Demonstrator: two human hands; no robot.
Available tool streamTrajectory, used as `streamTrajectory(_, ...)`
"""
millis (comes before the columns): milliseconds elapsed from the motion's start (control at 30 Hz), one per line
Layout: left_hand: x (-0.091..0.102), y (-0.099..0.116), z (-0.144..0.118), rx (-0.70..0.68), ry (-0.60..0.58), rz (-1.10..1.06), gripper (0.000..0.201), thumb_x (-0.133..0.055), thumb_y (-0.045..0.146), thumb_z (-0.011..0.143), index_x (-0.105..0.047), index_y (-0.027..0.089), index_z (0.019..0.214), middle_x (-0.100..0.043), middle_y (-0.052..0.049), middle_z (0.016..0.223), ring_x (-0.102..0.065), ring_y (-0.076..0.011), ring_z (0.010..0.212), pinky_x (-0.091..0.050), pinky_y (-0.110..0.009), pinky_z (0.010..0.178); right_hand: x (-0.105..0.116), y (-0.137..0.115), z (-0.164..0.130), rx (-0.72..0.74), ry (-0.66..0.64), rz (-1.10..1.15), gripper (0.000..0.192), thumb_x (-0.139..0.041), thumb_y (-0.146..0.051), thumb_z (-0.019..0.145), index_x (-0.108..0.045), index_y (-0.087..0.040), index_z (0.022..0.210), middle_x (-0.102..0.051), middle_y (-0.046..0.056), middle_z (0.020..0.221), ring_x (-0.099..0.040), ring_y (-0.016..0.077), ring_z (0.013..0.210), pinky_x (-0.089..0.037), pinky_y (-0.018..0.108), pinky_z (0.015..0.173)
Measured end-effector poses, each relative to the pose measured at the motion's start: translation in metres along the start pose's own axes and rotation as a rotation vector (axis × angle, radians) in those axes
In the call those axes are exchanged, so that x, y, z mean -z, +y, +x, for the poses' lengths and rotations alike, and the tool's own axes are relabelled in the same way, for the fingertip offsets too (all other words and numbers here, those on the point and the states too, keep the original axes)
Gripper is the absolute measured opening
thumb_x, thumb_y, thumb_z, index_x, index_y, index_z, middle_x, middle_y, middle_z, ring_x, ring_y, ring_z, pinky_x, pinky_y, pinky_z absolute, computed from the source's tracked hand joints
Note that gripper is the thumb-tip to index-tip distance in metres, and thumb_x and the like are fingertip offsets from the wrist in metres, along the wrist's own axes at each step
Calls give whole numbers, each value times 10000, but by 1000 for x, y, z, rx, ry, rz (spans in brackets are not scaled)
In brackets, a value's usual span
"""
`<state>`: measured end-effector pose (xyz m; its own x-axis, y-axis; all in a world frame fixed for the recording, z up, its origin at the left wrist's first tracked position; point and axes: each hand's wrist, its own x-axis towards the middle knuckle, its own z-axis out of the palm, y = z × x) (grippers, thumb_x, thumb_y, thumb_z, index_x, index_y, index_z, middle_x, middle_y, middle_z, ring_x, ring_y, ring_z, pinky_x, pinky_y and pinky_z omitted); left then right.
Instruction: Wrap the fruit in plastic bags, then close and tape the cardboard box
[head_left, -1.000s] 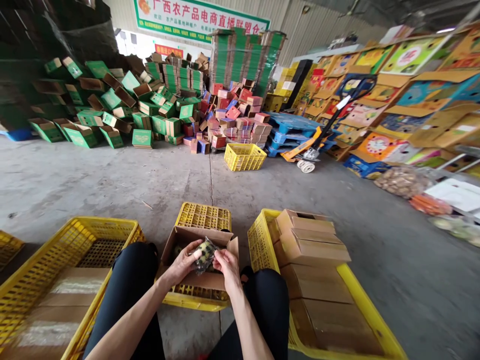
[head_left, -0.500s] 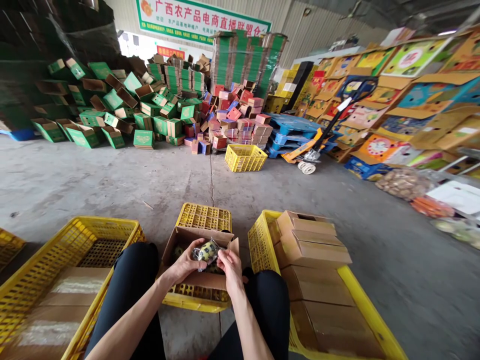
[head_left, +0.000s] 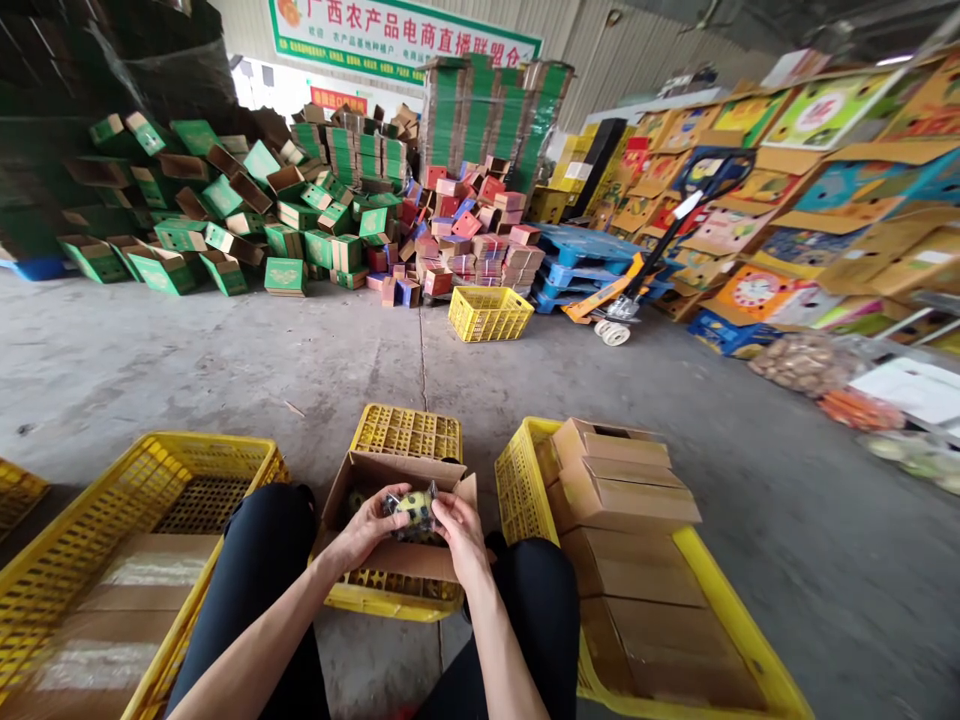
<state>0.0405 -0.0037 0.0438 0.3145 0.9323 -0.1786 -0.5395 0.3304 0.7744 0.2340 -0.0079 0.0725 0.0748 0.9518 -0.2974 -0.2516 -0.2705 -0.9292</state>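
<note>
Concrete warehouse floor (head_left: 225,350) runs back to heaps of green cartons (head_left: 225,215) under a green-edged banner (head_left: 405,35) printed in Chinese. Left of the grip, a yellow crate (head_left: 217,465) holds a taped flat carton (head_left: 127,590). The left hand (head_left: 367,525) and right hand (head_left: 459,532) are clamped together on a plastic-wrapped fruit (head_left: 415,505), held between them just above an open box (head_left: 397,555) resting on a second crate (head_left: 409,432). Right of the grip, a third crate (head_left: 517,470) carries stacked closed boxes (head_left: 622,490).
</note>
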Motion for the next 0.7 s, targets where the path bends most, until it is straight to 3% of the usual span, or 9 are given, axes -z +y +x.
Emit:
streamTrajectory(167, 3, -1, 3, 17, 14, 30, 520, -904, 495, 759, -785, 159, 1139, -781, -131, 1091, -736, -262, 969, -554, -362, 906, 2, 0, 0, 49, 29, -1, 522, -916, -612, 574, -695, -218, 835, -728, 4, 778, -673, 191, 740, -511, 280, 669)
streamTrajectory(300, 8, -2, 5, -7, 110, 104, 495, -858, 570, 781, -821, 136, 1015, -796, -116, 945, -734, -241, 853, -568, -328, 800, 1, 0, 0, 45, 41, 6, 521, -922, -590, 568, -695, -223, 858, -730, 12, 839, -676, 191, 759, -522, 286, 682)
streamTrajectory(400, 11, -2, 5, -10, 132, 163, 487, -851, 574, 784, -831, 145, 1014, -799, -104, 937, -729, -243, 851, -560, -330, 802, 0, -1, 0, 24, 17, 45, 520, -927, -573, 580, -702, -225, 895, -747, 32, 915, -688, 200, 796, -533, 294, 700)
streamTrajectory(700, 12, -3, 8, -8, 203, 109, 474, -880, 569, 744, -825, 157, 971, -799, -92, 960, -718, -231, 875, -542, -292, 787, -4, 0, 0, 48, 77, 130, 497, -956, -539, 558, -679, -218, 818, -747, 12, 845, -680, 174, 754, -543, 263, 666)
